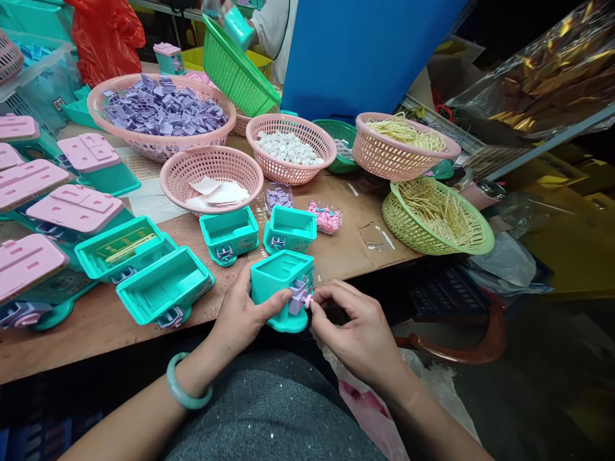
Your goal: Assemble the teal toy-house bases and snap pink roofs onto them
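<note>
My left hand [250,304] is wrapped round a teal plastic box [271,278] with an open top, its thumb lying by a purple fitting [298,298] on the side. Between the thumb and forefinger of my right hand [353,314] is a small pink knob [308,299], which touches the purple fitting. Whether it is fixed there I cannot tell. Just beyond the held box stand two similar teal boxes, a left one [229,232] and a right one [291,229]. A clear tray of small pink pieces [325,218] lies behind my right hand.
Pink baskets hold purple parts [163,109], white balls [288,147] and paper slips [221,192]. Pale sticks [439,214] fill baskets at the right. Pink-lidded teal boxes [77,208] crowd the left. Across the table, a person's sleeve [270,29] shows beside a tilted green basket [237,70].
</note>
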Tool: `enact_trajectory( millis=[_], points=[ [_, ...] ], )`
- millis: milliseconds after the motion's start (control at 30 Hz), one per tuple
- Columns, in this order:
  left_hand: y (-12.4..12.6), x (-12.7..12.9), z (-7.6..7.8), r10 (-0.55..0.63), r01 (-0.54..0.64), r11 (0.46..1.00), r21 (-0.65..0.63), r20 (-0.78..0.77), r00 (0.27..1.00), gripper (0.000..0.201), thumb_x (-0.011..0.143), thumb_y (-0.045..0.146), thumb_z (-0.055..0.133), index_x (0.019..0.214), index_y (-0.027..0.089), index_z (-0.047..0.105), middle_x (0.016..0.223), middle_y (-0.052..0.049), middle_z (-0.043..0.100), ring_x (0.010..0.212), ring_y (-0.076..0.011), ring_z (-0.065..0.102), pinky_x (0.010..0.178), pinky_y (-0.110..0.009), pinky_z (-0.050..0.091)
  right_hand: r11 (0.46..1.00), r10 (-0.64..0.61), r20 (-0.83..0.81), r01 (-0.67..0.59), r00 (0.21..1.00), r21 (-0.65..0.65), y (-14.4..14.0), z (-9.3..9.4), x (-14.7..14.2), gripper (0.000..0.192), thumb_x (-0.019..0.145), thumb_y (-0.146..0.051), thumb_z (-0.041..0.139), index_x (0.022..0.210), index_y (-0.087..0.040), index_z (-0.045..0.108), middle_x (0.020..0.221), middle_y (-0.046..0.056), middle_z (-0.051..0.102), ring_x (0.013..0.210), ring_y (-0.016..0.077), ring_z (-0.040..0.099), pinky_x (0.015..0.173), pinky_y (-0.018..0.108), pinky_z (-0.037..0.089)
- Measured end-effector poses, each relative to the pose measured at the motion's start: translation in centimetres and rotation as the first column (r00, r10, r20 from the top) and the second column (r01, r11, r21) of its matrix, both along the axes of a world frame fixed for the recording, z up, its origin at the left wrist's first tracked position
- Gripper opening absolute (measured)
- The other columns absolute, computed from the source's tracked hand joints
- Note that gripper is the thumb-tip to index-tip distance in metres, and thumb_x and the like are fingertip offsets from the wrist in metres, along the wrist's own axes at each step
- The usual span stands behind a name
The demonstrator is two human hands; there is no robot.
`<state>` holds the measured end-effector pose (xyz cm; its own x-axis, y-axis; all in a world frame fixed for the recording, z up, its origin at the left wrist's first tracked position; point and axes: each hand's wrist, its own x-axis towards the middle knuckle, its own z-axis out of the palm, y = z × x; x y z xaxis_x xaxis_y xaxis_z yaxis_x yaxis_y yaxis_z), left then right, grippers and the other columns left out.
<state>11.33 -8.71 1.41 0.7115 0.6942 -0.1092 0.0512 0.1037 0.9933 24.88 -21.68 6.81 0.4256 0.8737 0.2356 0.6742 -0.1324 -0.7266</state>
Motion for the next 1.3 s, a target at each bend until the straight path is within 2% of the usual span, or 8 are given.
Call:
enact_trajectory(
  millis=[267,567,700,800,867,1000,1200,1300],
  points=[
    [-0.1,-0.4,0.0,-0.025,0.030,0.992,0.122,-0.047,0.999,0.065,0.082,0.051,0.077,0.133,0.019,0.052,0.134,-0.013,0.065,0.125,-0.0319,0.060,0.107,-0.046,0.046,0.997,0.072,0.205,-0.078,0.976,0.019,-0.4,-0.3,-0.4,0.015,0.092,-0.009,0.054,0.083,-0.018,0.063,0.075,0.002,0.062,0.068,0.0139,0.060,0.063,0.024,0.047],
    [0.2,-0.9,-0.8,0.010,-0.007,0.996,0.087,-0.034,0.999,0.063,0.082,0.053,0.073,0.131,0.020,0.051,0.134,-0.015,0.064,0.128,-0.0335,0.058,0.108,-0.048,0.046,0.991,0.037,0.172,-0.058,0.984,0.121,0.3,-1.8,-2.5,0.014,0.092,-0.008,0.053,0.088,-0.019,0.060,0.081,0.003,0.064,0.074,0.0160,0.062,0.069,0.026,0.051],
    [1.1,-2.7,-1.8,0.089,-0.082,0.984,0.156,-0.039,0.995,0.070,0.077,0.049,0.077,0.134,0.021,0.049,0.137,-0.015,0.061,0.130,-0.0348,0.057,0.111,-0.051,0.044,0.980,0.060,0.024,-0.063,0.998,0.187,0.5,-3.8,-1.5,0.005,0.093,-0.020,0.062,0.098,-0.021,0.061,0.088,0.002,0.064,0.078,0.0153,0.063,0.070,0.025,0.055],
    [1.7,-4.0,-2.9,0.215,-0.189,0.942,0.279,-0.066,0.974,0.078,0.072,0.038,0.081,0.139,0.023,0.045,0.139,-0.016,0.059,0.131,-0.0363,0.057,0.110,-0.053,0.045,0.951,-0.175,0.097,0.143,0.980,0.273,1.6,-6.2,1.9,0.024,0.093,-0.026,0.064,0.116,-0.022,0.061,0.105,0.007,0.064,0.089,0.0194,0.065,0.077,0.032,0.058],
    [1.7,-4.5,-3.7,0.234,-0.206,0.929,0.308,-0.054,0.971,0.077,0.075,0.033,0.077,0.143,0.024,0.042,0.142,-0.017,0.058,0.132,-0.0360,0.057,0.110,-0.053,0.046,0.934,-0.247,0.198,0.179,0.949,0.308,3.0,-7.7,4.5,0.035,0.094,-0.026,0.062,0.128,-0.023,0.058,0.121,0.012,0.061,0.107,0.0250,0.065,0.090,0.041,0.058],
    [1.6,-3.9,-5.0,0.318,-0.261,0.856,0.447,-0.055,0.947,0.073,0.083,0.028,0.067,0.149,0.024,0.038,0.152,-0.017,0.050,0.144,-0.0364,0.046,0.119,-0.058,0.037,0.959,-0.151,0.364,0.047,0.919,0.279,6.4,-9.7,7.8,0.044,0.092,-0.030,0.067,0.134,-0.026,0.058,0.144,0.016,0.050,0.130,0.0326,0.055,0.108,0.054,0.050],
    [1.1,-1.9,-5.9,0.419,-0.318,0.649,0.691,0.025,0.908,0.066,0.095,0.023,0.055,0.157,0.030,0.032,0.164,-0.014,0.036,0.154,-0.0341,0.031,0.124,-0.062,0.027,0.946,-0.223,0.441,0.083,0.869,0.314,9.7,-11.6,8.7,0.033,0.095,-0.025,0.060,0.127,-0.024,0.062,0.139,0.018,0.055,0.124,0.0352,0.059,0.100,0.057,0.055],
    [0.4,-1.5,-6.2,0.418,-0.316,0.602,0.734,0.047,0.907,0.068,0.098,0.019,0.048,0.159,0.040,0.027,0.171,-0.006,0.023,0.158,-0.0318,0.022,0.125,-0.062,0.024,0.934,-0.252,0.468,0.087,0.847,0.346,9.7,-11.9,8.4,0.043,0.092,-0.023,0.061,0.135,-0.024,0.055,0.144,0.019,0.052,0.128,0.0380,0.056,0.102,0.061,0.053]
  ],
)
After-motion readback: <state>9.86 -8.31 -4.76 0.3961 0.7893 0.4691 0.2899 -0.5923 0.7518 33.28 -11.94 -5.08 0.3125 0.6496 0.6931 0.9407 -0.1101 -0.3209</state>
